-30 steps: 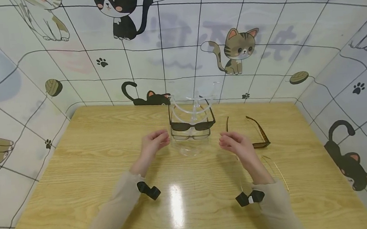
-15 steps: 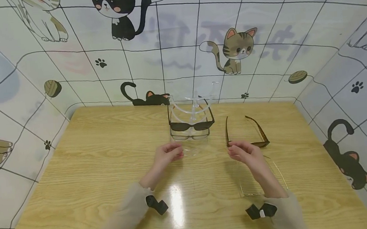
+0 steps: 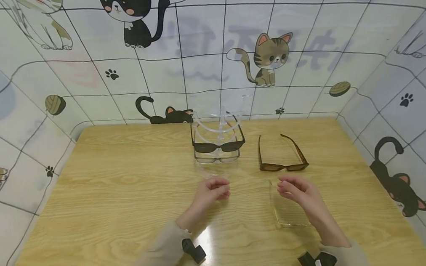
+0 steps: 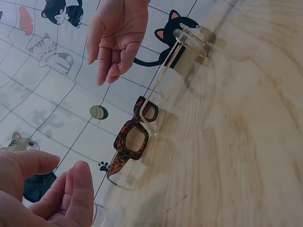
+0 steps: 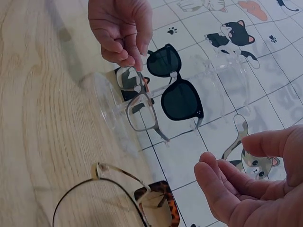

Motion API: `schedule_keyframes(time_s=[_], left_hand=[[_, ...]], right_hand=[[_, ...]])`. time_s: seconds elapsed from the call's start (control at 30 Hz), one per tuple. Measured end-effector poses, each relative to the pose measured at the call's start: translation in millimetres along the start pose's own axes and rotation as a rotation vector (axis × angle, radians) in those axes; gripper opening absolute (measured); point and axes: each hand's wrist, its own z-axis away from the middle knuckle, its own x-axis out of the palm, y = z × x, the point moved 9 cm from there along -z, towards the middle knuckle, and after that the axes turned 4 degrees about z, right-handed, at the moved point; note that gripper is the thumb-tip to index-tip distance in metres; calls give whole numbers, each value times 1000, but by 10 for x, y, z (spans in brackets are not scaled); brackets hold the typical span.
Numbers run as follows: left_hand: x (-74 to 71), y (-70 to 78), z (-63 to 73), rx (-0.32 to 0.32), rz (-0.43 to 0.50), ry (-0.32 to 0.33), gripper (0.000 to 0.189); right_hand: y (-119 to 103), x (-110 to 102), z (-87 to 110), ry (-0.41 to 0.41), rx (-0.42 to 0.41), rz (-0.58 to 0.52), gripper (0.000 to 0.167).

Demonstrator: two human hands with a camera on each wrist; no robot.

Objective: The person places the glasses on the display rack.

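Observation:
My left hand (image 3: 211,196) hovers with loosely bent fingers in front of a clear display stand (image 3: 221,128) and holds nothing. My right hand (image 3: 303,194), also with nothing in it, is above a pair of thin gold-rimmed glasses (image 3: 293,226) lying on the table, part of which it hides. Just beyond are tortoiseshell sunglasses (image 3: 284,167), temples pointing to the back. Black sunglasses (image 5: 182,99) hang on the stand, with thin-framed eyeglasses (image 5: 142,111) on the tier below. A space shows between thumb and fingers (image 4: 81,189) of the left hand in the left wrist view.
The wooden table (image 3: 127,191) runs back to a wall (image 3: 207,70) covered in a cat-patterned grid sheet. Similar sheeting rises along both sides. A wrist camera is strapped over each sleeve (image 3: 162,247).
Both hands have drawn back toward the person and shifted right, the left one from beside the stand to in front of it. The glasses have stayed in place; the head view has turned slightly right.

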Motion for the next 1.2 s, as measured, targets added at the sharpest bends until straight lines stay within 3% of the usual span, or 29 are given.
schedule_keyframes(time_s=[0.27,0.43,0.53,0.7,0.83,1.03,1.2], left_hand=[[234,-96,-31,22,-19,-80,26],[357,-150,-25,-3,-13,-89,24],[437,-177,-19,-1,-2,-98,23],[579,-227,-17,-6,14,-128,24],[679,-268,-23,-22,1,-149,25],[844,-311,-30,-26,-7,-180,23],[953,-422,-54,-72,-3,-168,22]], right_hand=[[60,-184,149,15,-6,-65,30],[116,-307,215,22,-40,-114,26],[289,-418,204,15,-74,-139,30],[870,-692,101,17,-97,-180,38],[1222,-903,73,92,-31,-149,41],[1326,-1124,156,163,4,-104,44],[1356,-1263,235,188,1,-109,44]])
